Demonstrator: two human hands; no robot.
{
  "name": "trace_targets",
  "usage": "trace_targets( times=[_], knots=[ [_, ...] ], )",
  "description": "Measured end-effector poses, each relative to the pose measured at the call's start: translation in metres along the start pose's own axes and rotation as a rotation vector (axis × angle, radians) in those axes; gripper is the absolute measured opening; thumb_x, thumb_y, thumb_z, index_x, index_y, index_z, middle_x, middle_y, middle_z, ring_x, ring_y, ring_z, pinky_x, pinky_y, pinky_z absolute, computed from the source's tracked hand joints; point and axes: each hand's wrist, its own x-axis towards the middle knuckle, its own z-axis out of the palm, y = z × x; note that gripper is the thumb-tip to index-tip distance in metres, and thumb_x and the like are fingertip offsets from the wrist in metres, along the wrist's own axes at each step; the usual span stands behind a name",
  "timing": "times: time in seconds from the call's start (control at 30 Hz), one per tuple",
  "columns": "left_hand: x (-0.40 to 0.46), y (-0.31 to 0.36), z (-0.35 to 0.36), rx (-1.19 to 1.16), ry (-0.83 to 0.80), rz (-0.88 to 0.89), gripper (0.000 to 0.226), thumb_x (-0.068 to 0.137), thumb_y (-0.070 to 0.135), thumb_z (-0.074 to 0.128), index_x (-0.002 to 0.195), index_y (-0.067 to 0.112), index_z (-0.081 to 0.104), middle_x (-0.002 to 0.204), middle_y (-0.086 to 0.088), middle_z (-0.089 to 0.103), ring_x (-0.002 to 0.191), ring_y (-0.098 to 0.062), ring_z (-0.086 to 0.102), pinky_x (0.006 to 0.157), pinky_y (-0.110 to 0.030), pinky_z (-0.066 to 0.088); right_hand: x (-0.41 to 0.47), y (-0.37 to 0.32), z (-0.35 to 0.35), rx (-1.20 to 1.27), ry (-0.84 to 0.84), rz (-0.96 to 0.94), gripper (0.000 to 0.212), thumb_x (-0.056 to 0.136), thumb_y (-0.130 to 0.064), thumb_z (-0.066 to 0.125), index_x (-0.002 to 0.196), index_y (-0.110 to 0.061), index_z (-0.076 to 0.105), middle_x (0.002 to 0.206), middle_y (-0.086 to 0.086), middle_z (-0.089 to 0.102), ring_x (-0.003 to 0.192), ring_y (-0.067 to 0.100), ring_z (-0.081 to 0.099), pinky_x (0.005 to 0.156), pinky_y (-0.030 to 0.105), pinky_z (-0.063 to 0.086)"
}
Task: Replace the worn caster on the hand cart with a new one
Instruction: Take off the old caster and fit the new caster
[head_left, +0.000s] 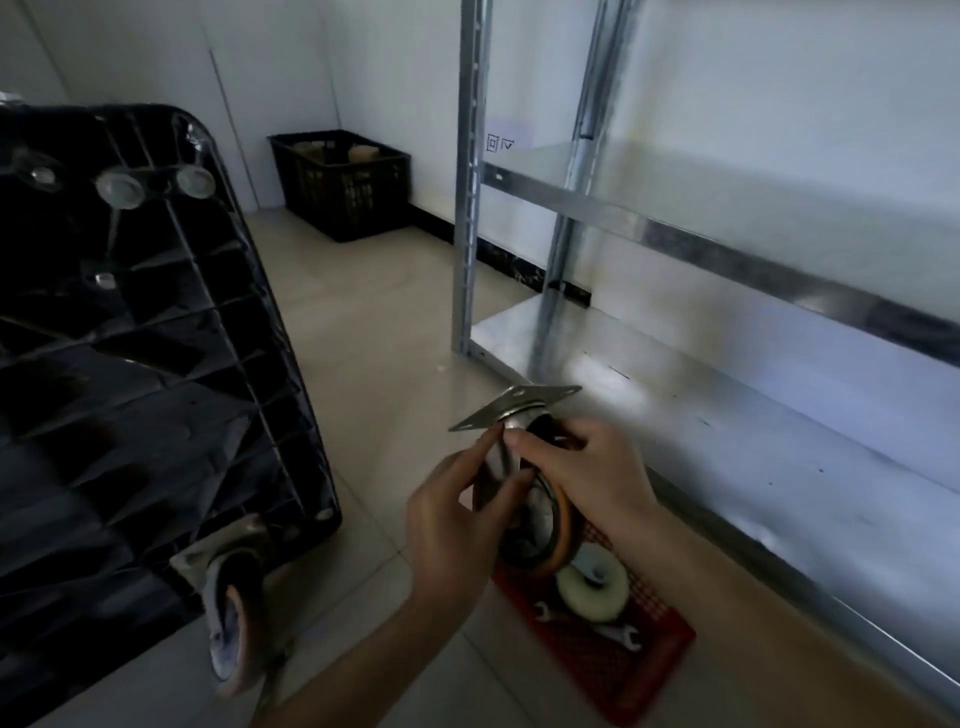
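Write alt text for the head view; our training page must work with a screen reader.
Both hands, left hand and right hand, hold a caster with an orange-rimmed wheel, its mounting plate up, above a red tray of wrenches and a white wheel. At left, a black hand cart stands tipped, one caster mounted; metal shelving stands right.

Both hands hold a swivel caster (524, 467) above the tiled floor (374, 364): the left hand (457, 514) pinches its fork, the right hand (587, 478) curls round the wheel. Left, an upturned black hand cart (130, 364) carries a mounted caster (228, 597). Near right, a red tray (623, 670) holds a white wheel (592, 590) and wrenches (618, 635), beside metal shelving (727, 249).
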Motion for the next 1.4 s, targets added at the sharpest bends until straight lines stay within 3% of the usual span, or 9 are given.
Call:
trace_targets(
  times=[0.2,0.3,0.47,0.63,0.9,1.03,1.1,1.23,1.4],
  knots=[
    [-0.016,0.0,0.025,0.024,-0.231,0.003,0.06,0.081,0.032,0.083,0.133,0.047,0.056,0.109,0.032,0.068,0.102,0.011,0.064,0.086,-0.01,0.051,-0.011,0.034,-0.029,-0.086,0.112,0.051,0.027,0.075,-0.059,0.08,0.084,-0.033,0.079,0.07,-0.015,0.075,0.065,0.004,0.072,0.072,0.036,0.063],
    [-0.02,-0.014,0.031,0.113,-0.341,0.009,0.048,0.085,0.045,0.075,0.131,0.041,0.061,0.116,0.024,0.068,0.103,0.006,0.064,0.085,-0.016,0.054,-0.013,0.051,-0.044,-0.137,0.158,0.083,0.03,0.071,-0.061,0.08,0.083,-0.034,0.078,0.068,-0.015,0.074,0.062,0.007,0.072,0.071,0.039,0.064],
    [-0.02,-0.049,0.045,0.424,-0.529,0.126,0.049,0.089,0.049,0.07,0.133,0.031,0.062,0.129,0.014,0.063,0.11,-0.007,0.062,0.089,-0.027,0.055,-0.005,0.076,-0.069,-0.316,0.211,0.101,0.034,0.071,-0.068,0.076,0.083,-0.036,0.078,0.061,-0.019,0.07,0.056,-0.002,0.067,0.06,0.03,0.059],
    [-0.025,-0.071,0.074,0.601,-0.799,0.289,0.063,0.088,0.05,0.069,0.146,0.032,0.05,0.15,0.013,0.049,0.139,-0.009,0.042,0.117,-0.034,0.032,0.0,0.109,-0.08,-0.414,0.207,0.133,0.035,0.071,-0.066,0.078,0.087,-0.035,0.079,0.068,-0.02,0.071,0.063,-0.005,0.065,0.058,0.024,0.052],
    [-0.021,-0.118,0.115,0.725,-0.974,0.35,0.079,0.085,0.053,0.071,0.153,0.033,0.037,0.16,0.008,0.037,0.149,-0.015,0.029,0.12,-0.031,0.002,0.012,0.161,-0.084,-0.385,0.193,0.24,0.036,0.071,-0.065,0.079,0.09,-0.033,0.079,0.069,-0.019,0.071,0.062,-0.003,0.068,0.065,0.032,0.062],
    [-0.028,-0.148,0.125,0.788,-0.996,0.488,0.087,0.068,0.074,0.07,0.14,0.027,0.054,0.139,0.003,0.061,0.131,-0.019,0.056,0.121,-0.037,0.021,0.017,0.179,-0.084,-0.401,0.195,0.26,0.045,0.067,-0.067,0.078,0.096,-0.032,0.078,0.072,-0.018,0.071,0.064,-0.001,0.069,0.065,0.033,0.063],
    [-0.029,-0.155,0.127,0.752,-0.979,0.534,0.084,0.075,0.077,0.054,0.14,0.024,0.054,0.138,0.002,0.062,0.129,-0.021,0.057,0.123,-0.04,0.021,0.019,0.185,-0.084,-0.409,0.198,0.26,0.044,0.069,-0.063,0.08,0.1,-0.031,0.078,0.075,-0.018,0.07,0.067,-0.001,0.069,0.067,0.031,0.062],
    [-0.029,-0.165,0.136,0.733,-0.958,0.622,0.083,0.08,0.075,0.043,0.138,0.016,0.055,0.136,-0.006,0.061,0.128,-0.03,0.057,0.12,-0.053,0.028,0.021,0.193,-0.082,-0.414,0.207,0.241,0.042,0.073,-0.056,0.081,0.104,-0.026,0.079,0.08,-0.014,0.072,0.07,-0.002,0.068,0.07,0.027,0.06],
    [-0.03,-0.167,0.145,0.741,-0.907,0.68,0.087,0.082,0.085,0.031,0.13,0.017,0.058,0.122,-0.007,0.064,0.115,-0.032,0.06,0.104,-0.064,0.04,0.023,0.196,-0.077,-0.426,0.197,0.259,0.044,0.074,-0.055,0.082,0.108,-0.027,0.077,0.084,-0.013,0.072,0.069,-0.003,0.066,0.067,0.021,0.057]
  ],
)
